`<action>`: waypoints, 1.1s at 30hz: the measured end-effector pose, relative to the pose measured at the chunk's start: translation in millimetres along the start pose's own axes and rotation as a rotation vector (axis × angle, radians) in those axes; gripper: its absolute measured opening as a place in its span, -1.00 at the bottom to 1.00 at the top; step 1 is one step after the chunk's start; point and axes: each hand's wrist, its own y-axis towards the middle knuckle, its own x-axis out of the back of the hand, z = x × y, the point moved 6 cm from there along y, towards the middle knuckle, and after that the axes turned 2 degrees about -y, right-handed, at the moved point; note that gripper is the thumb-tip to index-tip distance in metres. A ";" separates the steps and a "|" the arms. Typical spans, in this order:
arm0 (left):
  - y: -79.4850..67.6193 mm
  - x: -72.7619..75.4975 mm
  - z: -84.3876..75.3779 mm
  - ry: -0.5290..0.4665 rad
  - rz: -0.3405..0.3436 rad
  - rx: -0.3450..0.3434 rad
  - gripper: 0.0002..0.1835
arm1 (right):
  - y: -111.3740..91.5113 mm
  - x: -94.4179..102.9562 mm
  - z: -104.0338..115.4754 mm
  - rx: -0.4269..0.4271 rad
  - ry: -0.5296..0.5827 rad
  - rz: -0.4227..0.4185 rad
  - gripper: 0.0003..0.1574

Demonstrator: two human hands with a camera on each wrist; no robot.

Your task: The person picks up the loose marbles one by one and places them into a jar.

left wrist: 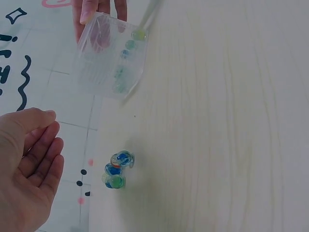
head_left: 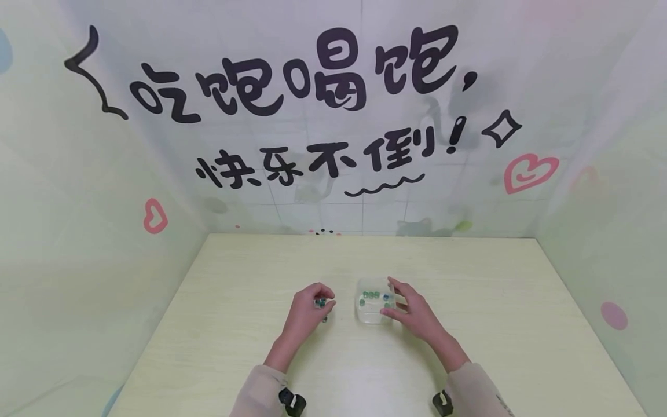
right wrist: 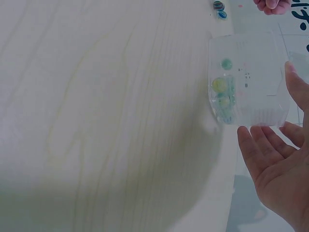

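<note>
A clear plastic box (head_left: 370, 316) stands on the table a little right of centre, with several green and blue glass marbles (right wrist: 219, 85) inside along its bottom. My right hand (head_left: 418, 317) grips its right side, thumb on the near part and fingers toward the back. Left of the box, my left hand (head_left: 304, 315) hovers over a small cluster of loose marbles (left wrist: 116, 169) on the tabletop. In the left wrist view its fingers are loosely bent, the thumb tip close to the index finger, and no marble shows between them.
The pale wooden table (head_left: 219, 301) is enclosed by printed fabric walls (head_left: 333, 214) at the back and both sides. Dark wrist straps (head_left: 293, 402) lie near both sleeves at the front.
</note>
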 end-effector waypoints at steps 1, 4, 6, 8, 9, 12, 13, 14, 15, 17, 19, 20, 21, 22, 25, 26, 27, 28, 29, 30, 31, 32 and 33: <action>-0.6 0.9 1.7 0.001 -0.002 0.003 -0.89 | 0.0 0.1 0.1 0.000 0.000 0.001 -0.03; -2.1 3.1 6.9 0.008 -0.005 0.006 -0.90 | -0.1 0.0 -0.2 -0.003 -0.006 0.002 -0.02; -2.9 4.6 10.3 0.010 -0.010 0.011 -0.91 | 0.2 -0.2 -0.6 -0.008 -0.010 0.002 -0.02; -3.6 5.7 13.9 0.016 -0.012 0.017 -0.91 | 0.4 -0.4 -0.8 -0.012 -0.015 -0.003 -0.01; -3.9 6.1 15.7 0.020 -0.013 0.020 -0.91 | 0.5 -0.5 -1.0 -0.012 -0.016 -0.004 -0.02; -5.0 7.1 20.2 0.038 -0.015 0.029 -0.90 | 0.5 -0.7 -1.4 -0.012 -0.014 -0.003 -0.02; -5.3 7.3 21.8 0.042 -0.014 0.032 -0.90 | 0.3 -0.7 -1.3 -0.012 -0.010 -0.003 -0.01; -5.6 7.4 23.0 0.046 -0.014 0.036 -0.90 | 0.1 -0.8 -1.2 -0.012 -0.007 -0.001 -0.01; -5.9 7.6 24.1 0.048 -0.013 0.040 -0.90 | -0.1 -0.9 -1.2 -0.010 -0.006 0.002 -0.02; -6.6 7.9 26.5 0.054 -0.013 0.050 -0.89 | -0.6 -0.7 -0.9 -0.014 0.002 0.002 -0.02; -7.1 8.2 28.5 0.058 -0.013 0.059 -0.89 | -1.0 -0.4 -0.7 -0.017 0.005 0.001 -0.02; -7.4 8.4 29.5 0.059 -0.014 0.065 -0.89 | -1.0 -0.3 -0.6 -0.018 0.007 0.000 -0.02; -7.6 8.6 30.2 0.057 -0.014 0.070 -0.89 | -1.1 -0.2 -0.5 -0.017 0.004 0.001 -0.02; -7.8 8.6 31.1 0.056 -0.015 0.074 -0.89 | -1.0 0.0 -0.6 -0.021 0.006 -0.001 -0.02; -8.4 9.0 32.5 0.067 -0.015 0.070 -0.88 | -0.9 0.0 -0.6 -0.017 0.002 0.002 -0.02; -8.6 8.9 33.3 0.071 -0.014 0.072 -0.88 | -0.8 0.0 -0.5 -0.016 0.002 0.001 -0.03; -8.7 8.9 33.8 0.076 -0.014 0.071 -0.88 | -0.7 0.0 -0.6 -0.015 -0.002 0.003 -0.03; -8.9 8.8 34.6 0.085 -0.013 0.070 -0.88 | -0.7 0.1 -0.9 -0.016 -0.001 0.002 -0.02; -9.0 8.7 35.2 0.090 -0.013 0.069 -0.88 | -0.7 0.0 -1.0 -0.012 -0.005 0.003 -0.03; -9.0 8.5 36.2 0.089 -0.012 0.075 -0.87 | -0.6 0.1 -1.5 -0.017 -0.005 0.001 -0.02; -9.0 8.3 37.1 0.092 -0.012 0.078 -0.87 | -0.6 0.0 -1.4 -0.017 -0.006 0.001 -0.02; -9.0 8.2 38.0 0.091 -0.012 0.082 -0.87 | -0.6 0.0 -1.8 -0.022 -0.006 -0.002 -0.01; -9.1 8.0 38.8 0.094 -0.012 0.082 -0.86 | -0.6 0.0 -1.9 -0.026 -0.006 -0.003 -0.01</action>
